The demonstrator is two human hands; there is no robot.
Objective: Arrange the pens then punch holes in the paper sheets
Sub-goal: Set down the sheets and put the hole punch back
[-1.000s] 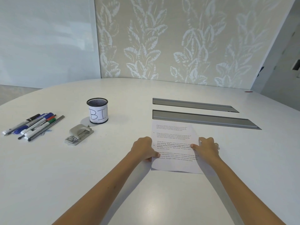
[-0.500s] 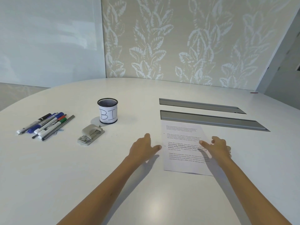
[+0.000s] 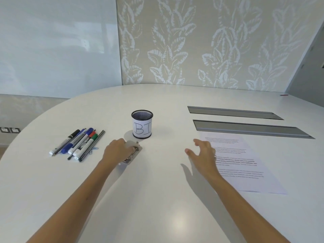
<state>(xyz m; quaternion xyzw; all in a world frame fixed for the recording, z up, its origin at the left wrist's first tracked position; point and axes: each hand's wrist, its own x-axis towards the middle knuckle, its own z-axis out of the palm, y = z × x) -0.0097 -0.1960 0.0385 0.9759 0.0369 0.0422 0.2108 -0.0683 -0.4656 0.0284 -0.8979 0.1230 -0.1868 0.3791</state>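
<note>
Half a second ago both hands were at the paper sheet [image 3: 243,163], the left hovering beside its left edge and the right resting fingertips on it; now the left hand [image 3: 116,151] has crossed to the hole punch [image 3: 131,152] and the right hand [image 3: 203,155] has lifted off the page. The view has also swung left, so the sheet lies further right. The left arm reaches forward from the near edge of the white table [image 3: 157,216], its hand palm-down over the punch with the fingers curled round the grey top; how firm the hold is cannot be told. The right hand hangs just above the table by the sheet's left edge, fingers spread wide and holding nothing. The sheet lies flat on the right, just nearer than two grey slots [image 3: 245,128] set in the tabletop; its printed lines are too blurred to read. Just beyond the punch stands a black mesh pen cup [image 3: 142,124] with a white label handwritten "BI". To the left lie the pens [image 3: 78,143] side by side in a loose row; writing on their barrels cannot be read.
</note>
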